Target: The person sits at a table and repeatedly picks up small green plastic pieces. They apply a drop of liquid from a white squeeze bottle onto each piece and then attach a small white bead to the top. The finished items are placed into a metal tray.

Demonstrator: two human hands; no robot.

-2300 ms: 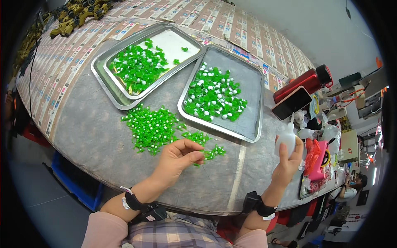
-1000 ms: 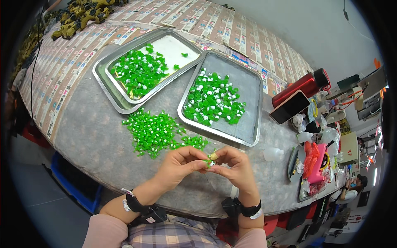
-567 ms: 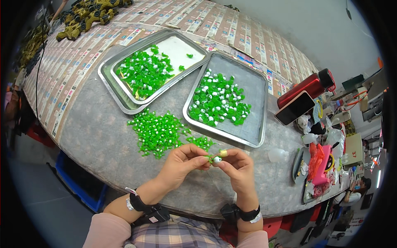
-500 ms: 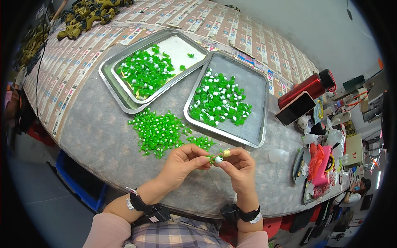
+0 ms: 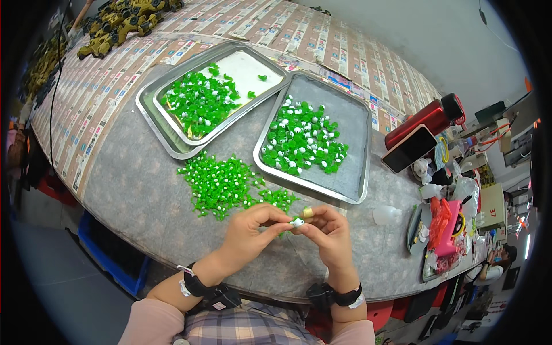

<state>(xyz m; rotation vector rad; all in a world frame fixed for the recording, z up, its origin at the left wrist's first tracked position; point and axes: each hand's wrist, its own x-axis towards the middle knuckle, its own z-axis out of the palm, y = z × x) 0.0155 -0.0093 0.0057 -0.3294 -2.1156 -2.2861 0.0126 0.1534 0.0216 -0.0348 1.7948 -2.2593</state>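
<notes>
Both my hands meet over the near edge of the table, pinching a small green plastic piece with a white eye-like ball (image 5: 297,222). My left hand (image 5: 248,236) grips it from the left between thumb and forefinger. From the right, my right hand (image 5: 329,236) presses on it with thumb and forefinger; yellow tape (image 5: 307,213) wraps a fingertip there. The fingers partly hide the piece. Just beyond my left hand lies a loose pile of small green pieces with white parts (image 5: 215,184).
A metal tray (image 5: 355,135) and a stacked pair of trays (image 5: 250,64) hold green-and-white pieces. To the right are a red bottle (image 5: 422,122), a phone (image 5: 409,148), a small translucent bottle (image 5: 387,215) and a pink container (image 5: 448,233). Yellowish toy vehicles (image 5: 123,23) heap far left.
My hands have drawn slightly closer together, and the white ball now sits between both sets of fingertips, turned differently. The trays and pile remain as they were.
</notes>
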